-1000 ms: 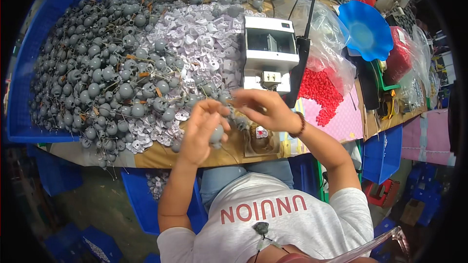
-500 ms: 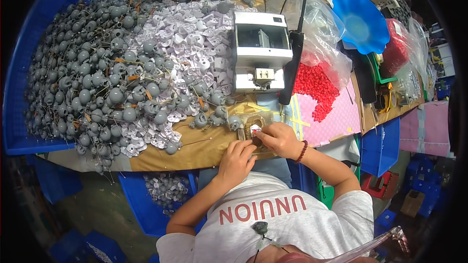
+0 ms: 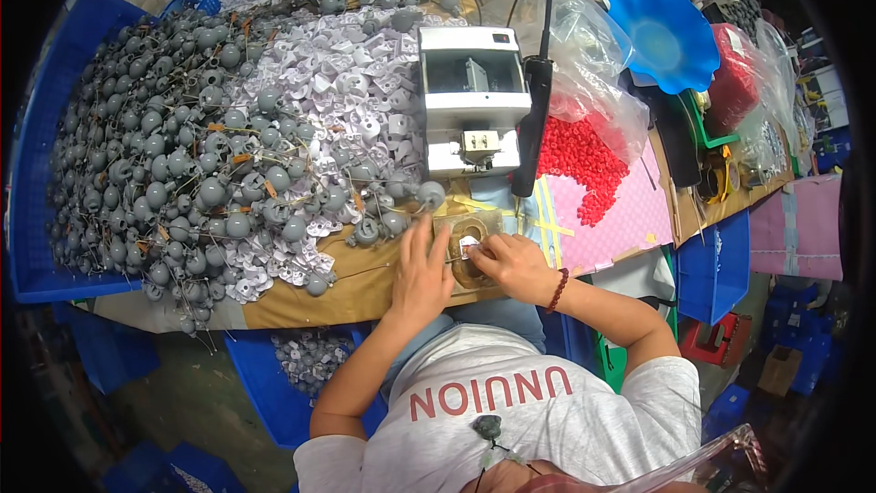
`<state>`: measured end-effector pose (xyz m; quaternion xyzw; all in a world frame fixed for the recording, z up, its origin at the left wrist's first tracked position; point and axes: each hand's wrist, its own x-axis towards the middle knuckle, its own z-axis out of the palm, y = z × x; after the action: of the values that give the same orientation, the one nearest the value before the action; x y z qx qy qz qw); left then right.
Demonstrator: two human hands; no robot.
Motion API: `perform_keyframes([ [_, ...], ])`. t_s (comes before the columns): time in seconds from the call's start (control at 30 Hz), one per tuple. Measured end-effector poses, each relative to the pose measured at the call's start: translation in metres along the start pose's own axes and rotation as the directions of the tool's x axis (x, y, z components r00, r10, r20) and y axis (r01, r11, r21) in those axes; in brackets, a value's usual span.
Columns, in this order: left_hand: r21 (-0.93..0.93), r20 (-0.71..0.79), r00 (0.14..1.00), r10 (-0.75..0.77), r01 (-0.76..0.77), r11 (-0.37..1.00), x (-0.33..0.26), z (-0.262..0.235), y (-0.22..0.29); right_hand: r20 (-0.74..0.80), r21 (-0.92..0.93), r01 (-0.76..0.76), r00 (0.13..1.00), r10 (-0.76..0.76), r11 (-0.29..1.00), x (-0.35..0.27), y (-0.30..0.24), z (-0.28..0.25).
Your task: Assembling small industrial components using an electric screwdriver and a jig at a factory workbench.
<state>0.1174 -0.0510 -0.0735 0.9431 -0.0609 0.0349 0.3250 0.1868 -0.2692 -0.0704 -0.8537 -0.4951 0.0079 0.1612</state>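
On the tan fixture (image 3: pixel 475 287) at the front of the table lies a small white plastic part (image 3: pixel 467 244), with a speck of red by it. My right hand (image 3: pixel 518 268), a beaded bracelet at its wrist, pinches this part at its right edge; the fingertips partly cover it. My left hand (image 3: pixel 422 276) is raised just left of the fixture, its fingers stretched out and apart, holding nothing. Beyond those fingertips is a grey ball-shaped part (image 3: pixel 431 194), the nearest of the heap's edge.
Grey ball parts with wires (image 3: pixel 155 164) and white plastic pieces (image 3: pixel 365 82) cover the table's left. Behind the fixture stands a white machine (image 3: pixel 473 110) beside a black rod (image 3: pixel 537 110). Small red parts (image 3: pixel 584 164) and a blue wavy dish (image 3: pixel 663 36) are to the right.
My left hand has left the fixture, moving left and up, and its fingers have opened out. My right hand stays at the white part. The whole view has shifted slightly.
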Motion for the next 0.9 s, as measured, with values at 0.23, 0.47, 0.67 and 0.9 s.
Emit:
perform_keyframes([
  [0.23, 0.249, -0.044, 0.981, 0.190, -0.173, 0.953, -0.019, 0.027, 0.012, -0.034, 0.192, 0.021, 0.999, -0.015, 0.981, -0.004, 0.013, -0.007],
  [0.47, 0.256, -0.035, 0.976, 0.214, -0.198, 0.946, -0.015, 0.033, 0.004, -0.026, 0.591, -0.197, 0.965, 0.262, 0.782, -0.032, 0.059, -0.032],
  [0.67, 0.230, -0.027, 0.973, 0.231, -0.219, 0.948, -0.013, 0.032, 0.003, -0.183, 0.426, -0.168, 0.946, 0.267, 0.889, -0.039, 0.054, 0.015],
  [0.9, 0.221, -0.029, 0.971, 0.235, -0.223, 0.949, -0.012, 0.030, 0.001, 0.431, 0.902, -0.334, 0.721, 0.543, -0.272, -0.017, 0.053, 0.012],
])
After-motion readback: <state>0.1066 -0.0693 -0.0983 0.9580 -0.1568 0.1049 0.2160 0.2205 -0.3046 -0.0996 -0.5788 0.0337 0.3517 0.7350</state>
